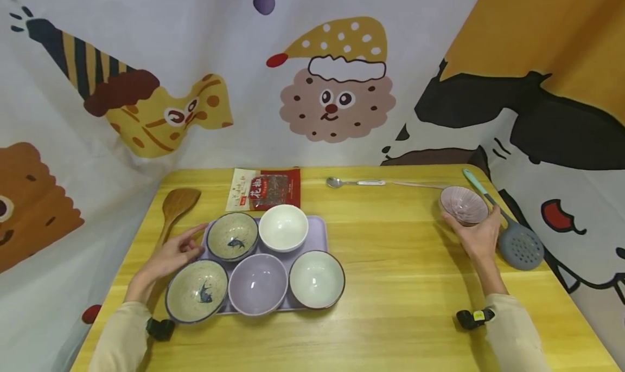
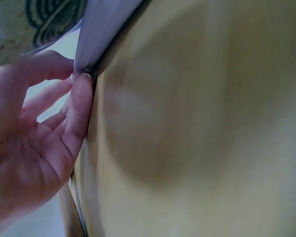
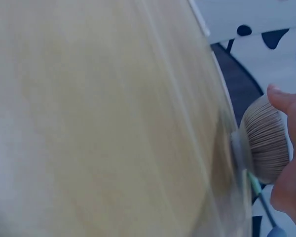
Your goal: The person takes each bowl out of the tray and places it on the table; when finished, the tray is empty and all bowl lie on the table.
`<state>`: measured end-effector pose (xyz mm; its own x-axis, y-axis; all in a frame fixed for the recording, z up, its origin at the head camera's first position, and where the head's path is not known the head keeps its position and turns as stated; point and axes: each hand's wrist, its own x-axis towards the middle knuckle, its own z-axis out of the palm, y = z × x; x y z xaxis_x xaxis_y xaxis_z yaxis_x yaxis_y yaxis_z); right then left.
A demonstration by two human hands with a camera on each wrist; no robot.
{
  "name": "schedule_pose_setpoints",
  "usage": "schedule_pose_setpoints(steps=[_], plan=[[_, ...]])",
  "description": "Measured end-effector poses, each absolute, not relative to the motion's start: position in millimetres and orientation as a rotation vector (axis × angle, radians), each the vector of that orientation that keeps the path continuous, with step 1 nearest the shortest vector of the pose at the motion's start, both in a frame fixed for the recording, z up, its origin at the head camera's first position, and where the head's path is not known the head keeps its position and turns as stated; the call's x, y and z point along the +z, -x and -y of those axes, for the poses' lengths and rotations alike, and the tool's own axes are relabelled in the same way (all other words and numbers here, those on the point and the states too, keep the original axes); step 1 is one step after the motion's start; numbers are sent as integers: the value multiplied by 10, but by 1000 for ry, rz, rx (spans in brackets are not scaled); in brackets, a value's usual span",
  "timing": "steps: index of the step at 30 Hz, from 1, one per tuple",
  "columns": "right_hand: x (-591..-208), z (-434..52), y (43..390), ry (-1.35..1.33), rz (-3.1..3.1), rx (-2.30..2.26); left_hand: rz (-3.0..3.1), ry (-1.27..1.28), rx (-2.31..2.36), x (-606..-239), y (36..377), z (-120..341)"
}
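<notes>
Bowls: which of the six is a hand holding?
The ribbed pink bowl, far right, alone and gripped by the right hand; the other five bowls cluster on the left.

Tray: on counter's left; five bowls on it, two far, three near
Spatula: left of tray
Packet: just far of tray
Spoon: right of packet
Turner: right of small bowl

Pink ribbed bowl was in R hand, mouth up; rect. lilac tray lay flat on tbl, edge in L hand.
</notes>
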<state>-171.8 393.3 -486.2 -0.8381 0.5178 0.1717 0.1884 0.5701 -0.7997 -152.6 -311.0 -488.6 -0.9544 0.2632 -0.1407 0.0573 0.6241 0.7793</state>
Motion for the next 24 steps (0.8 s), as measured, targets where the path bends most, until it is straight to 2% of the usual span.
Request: schedule_pose_setpoints(steps=[6, 13, 24], plan=[[-4761, -3789, 1556, 521, 2303, 1077, -2608, -277, 1245, -4882, 1522, 3073], [-4582, -3498, 1522, 420, 2242, 1167, -2598, -248, 1254, -4893, 1531, 3103], [-4363, -2879, 1516, 51, 2272, 1470, -2598, -225, 1283, -4880, 1509, 3077]])
